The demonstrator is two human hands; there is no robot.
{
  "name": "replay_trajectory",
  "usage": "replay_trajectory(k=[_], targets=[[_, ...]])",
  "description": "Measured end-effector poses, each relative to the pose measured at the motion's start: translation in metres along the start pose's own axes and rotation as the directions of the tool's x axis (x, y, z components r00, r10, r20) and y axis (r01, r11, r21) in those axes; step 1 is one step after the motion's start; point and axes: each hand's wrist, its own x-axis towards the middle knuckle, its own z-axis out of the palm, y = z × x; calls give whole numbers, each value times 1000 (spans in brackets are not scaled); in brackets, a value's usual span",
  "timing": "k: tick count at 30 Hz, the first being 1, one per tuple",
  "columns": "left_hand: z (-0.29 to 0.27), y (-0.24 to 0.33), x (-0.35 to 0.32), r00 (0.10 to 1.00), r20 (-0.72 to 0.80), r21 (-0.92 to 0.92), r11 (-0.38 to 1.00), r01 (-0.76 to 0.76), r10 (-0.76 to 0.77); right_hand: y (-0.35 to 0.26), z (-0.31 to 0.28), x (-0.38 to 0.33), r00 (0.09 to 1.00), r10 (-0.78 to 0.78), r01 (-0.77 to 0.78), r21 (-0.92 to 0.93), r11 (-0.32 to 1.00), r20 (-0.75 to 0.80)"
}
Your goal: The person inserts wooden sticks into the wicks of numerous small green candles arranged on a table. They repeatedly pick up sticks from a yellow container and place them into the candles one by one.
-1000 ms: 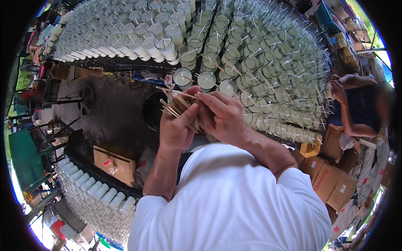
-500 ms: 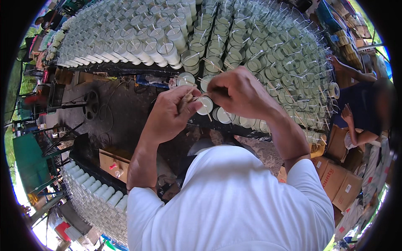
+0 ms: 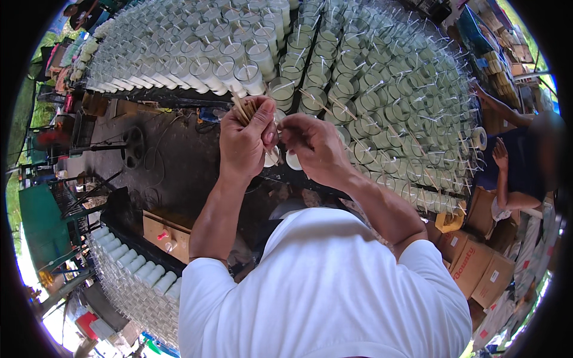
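Note:
My left hand (image 3: pixel 246 140) is closed around a bundle of thin wooden sticks (image 3: pixel 242 111), whose ends poke up above the thumb. Close beside it, my right hand (image 3: pixel 317 146) has its fingers curled in, and whatever they pinch is hidden. Both hands hover over the near edge of a table packed with glass candle jars (image 3: pixel 382 140) of pale wax with wicks. Thin wooden sticks (image 3: pixel 343 107) lie across the rims of several jars. A white candle (image 3: pixel 293 160) shows just below my right fingers.
Taller white candles in glasses (image 3: pixel 248 73) fill the table's left part. More glasses (image 3: pixel 137 268) stand in rows at lower left, near a cardboard piece (image 3: pixel 164 234). At right are a person in dark clothing (image 3: pixel 513 155), a tape roll (image 3: pixel 479 138), a yellow container (image 3: pixel 450 222) and cardboard boxes (image 3: pixel 471 265).
My left hand has turned, so the stick bundle now points upward. My right hand has come lower and a little left, with its fingers still curled.

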Motion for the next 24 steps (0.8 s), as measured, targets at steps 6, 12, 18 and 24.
replay_trajectory(k=[6,12,18,24], targets=[[-14,-14,3,976,-22,-513,835,-198,218,37,38,13,925,-87,330,671,664,-369],[8,-40,-9,989,-54,-506,851,-144,135,6,51,30,948,-39,284,788,546,-315],[-22,-13,4,1000,-13,-264,964,-24,21,18,21,37,983,-110,177,578,796,-150],[-26,26,29,993,53,315,941,-120,109,-3,-3,13,997,15,-17,-34,999,-73]])
